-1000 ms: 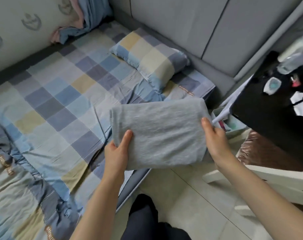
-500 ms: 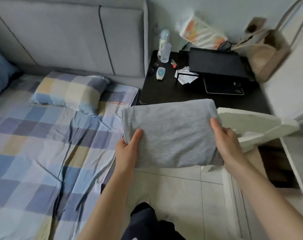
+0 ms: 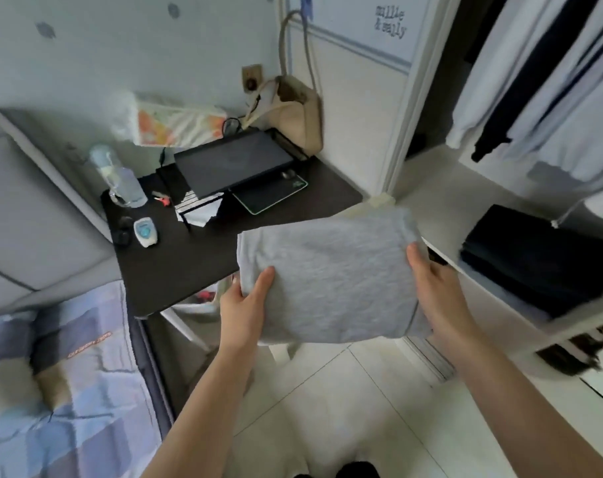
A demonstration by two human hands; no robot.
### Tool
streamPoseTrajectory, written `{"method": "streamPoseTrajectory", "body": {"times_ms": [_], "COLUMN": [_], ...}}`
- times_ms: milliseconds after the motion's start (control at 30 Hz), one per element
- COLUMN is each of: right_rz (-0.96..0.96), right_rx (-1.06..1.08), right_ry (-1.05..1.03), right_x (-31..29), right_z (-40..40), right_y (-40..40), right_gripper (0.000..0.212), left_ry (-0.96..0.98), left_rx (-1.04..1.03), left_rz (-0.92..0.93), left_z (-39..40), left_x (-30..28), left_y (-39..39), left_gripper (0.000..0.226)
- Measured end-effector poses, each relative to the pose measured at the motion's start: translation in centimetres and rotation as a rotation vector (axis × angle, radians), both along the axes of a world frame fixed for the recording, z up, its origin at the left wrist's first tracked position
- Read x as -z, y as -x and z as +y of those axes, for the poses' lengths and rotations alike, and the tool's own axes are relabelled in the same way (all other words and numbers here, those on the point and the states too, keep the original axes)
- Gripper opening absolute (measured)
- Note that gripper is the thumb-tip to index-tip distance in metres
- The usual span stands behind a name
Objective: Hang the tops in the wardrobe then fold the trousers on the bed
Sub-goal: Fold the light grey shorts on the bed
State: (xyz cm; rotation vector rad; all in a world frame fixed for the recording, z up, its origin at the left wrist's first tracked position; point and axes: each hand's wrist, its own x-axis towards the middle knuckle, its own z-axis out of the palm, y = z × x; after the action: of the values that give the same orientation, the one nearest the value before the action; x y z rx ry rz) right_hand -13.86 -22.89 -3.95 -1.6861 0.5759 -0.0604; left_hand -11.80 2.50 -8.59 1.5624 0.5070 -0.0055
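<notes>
I hold a folded grey garment point(image 3: 331, 277), likely the trousers, flat in the air between both hands. My left hand point(image 3: 246, 305) grips its left edge, thumb on top. My right hand point(image 3: 434, 291) grips its right edge, thumb on top, fingers hidden underneath. The bundle hovers over the floor, between the black bedside table point(image 3: 196, 257) and the open wardrobe point(image 3: 500, 201). Inside the wardrobe hang white and dark tops point(image 3: 548, 81). A folded black garment point(image 3: 538, 260) lies on the white wardrobe shelf to the right. The checked bed point(image 3: 69, 391) is at lower left.
The bedside table carries a laptop point(image 3: 231, 163), a water bottle point(image 3: 121, 177), a tissue pack point(image 3: 169, 122) and small items. A beige bag point(image 3: 293, 108) hangs by the wardrobe's door frame. A white bin point(image 3: 196, 307) stands under the table. Pale floor tiles point(image 3: 345, 408) lie below me.
I have turned right, away from the bed, carrying the folded grey garment in the same two-handed grip. The wardrobe with its shelf and hanging tops has come into view.
</notes>
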Motion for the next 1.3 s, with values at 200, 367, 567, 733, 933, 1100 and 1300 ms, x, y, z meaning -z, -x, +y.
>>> {"method": "streamPoseTrajectory", "body": {"times_ms": [200,367,567,733,933,1100,1300], "right_rz": [0.012,0.040,0.099,0.143,0.227,0.337,0.477], "right_rx": [0.257,0.422,0.516,0.551,0.537,0.612,0.832], "right_ry": [0.087,0.080,0.022,0.007,0.024,0.048,0.065], "right_x": [1.0,1.8,3.3,4.9,6.8,8.7,9.7], "right_z": [-5.2,-10.1,-17.6,-24.0,-30.9,-35.4,-42.5], "right_y": [2.4,3.0,0.7,-2.9,-6.1,-7.4,-10.7], "right_gripper": [0.040,0.040,0.041,0.038,0.039,0.049,0.059], "left_ry": [0.066,0.206,0.258,0.292,0.305,0.222,0.177], "left_rx": [0.263,0.402,0.507,0.539,0.673,0.703,0.905], "left_rz": [0.055,0.194,0.227,0.317,0.425,0.514,0.526], "left_z": [-6.9,-12.7,-21.2,-28.1,-35.0,-41.5,-50.9], "left_x": [0.8,1.2,1.6,2.5,4.7,7.8,8.6], "left_y": [-3.3,-6.0,-10.2,-14.4,-18.2,-21.4,-26.5], "left_gripper": [0.026,0.035,0.033,0.046,0.054,0.032,0.042]}}
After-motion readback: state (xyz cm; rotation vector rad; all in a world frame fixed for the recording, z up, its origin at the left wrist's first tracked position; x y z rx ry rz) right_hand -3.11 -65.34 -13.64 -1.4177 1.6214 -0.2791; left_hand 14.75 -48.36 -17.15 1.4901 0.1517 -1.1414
